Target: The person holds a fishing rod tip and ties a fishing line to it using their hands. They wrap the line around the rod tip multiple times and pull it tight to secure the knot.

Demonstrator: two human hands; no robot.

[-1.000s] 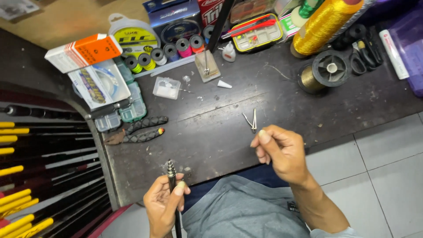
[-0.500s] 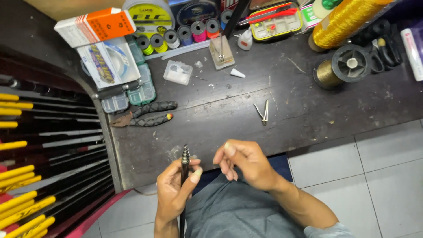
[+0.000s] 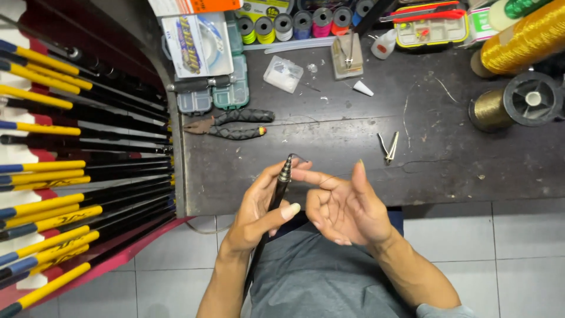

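The rod (image 3: 276,197), a slim black one with a ringed metal tip, is seen in the head view held upright-tilted in front of the person's lap, its tip just over the near edge of the tabletop (image 3: 329,129). It is clasped by the left hand (image 3: 256,215), whose grip is closed round the shaft with the thumb pressed across it below the tip. The right hand (image 3: 344,209) is held just beside it, palm up, with the grip loose and the fingers spread and partly curled. A thin line (image 3: 321,178) is seen running from the tip toward those fingers; whether it is pinched there cannot be told.

On the tabletop beyond, pliers (image 3: 232,125) and a small metal clipper (image 3: 388,147) are laid apart from both hands, and a gold thread spool (image 3: 518,41) is set at the far right. A rack of yellow-and-black rods (image 3: 59,176) is stood to the left.

The step in hand is judged to be fine work with the line at the tip. For the next move, a steady shaft and a taut, carefully guided line would be called for.
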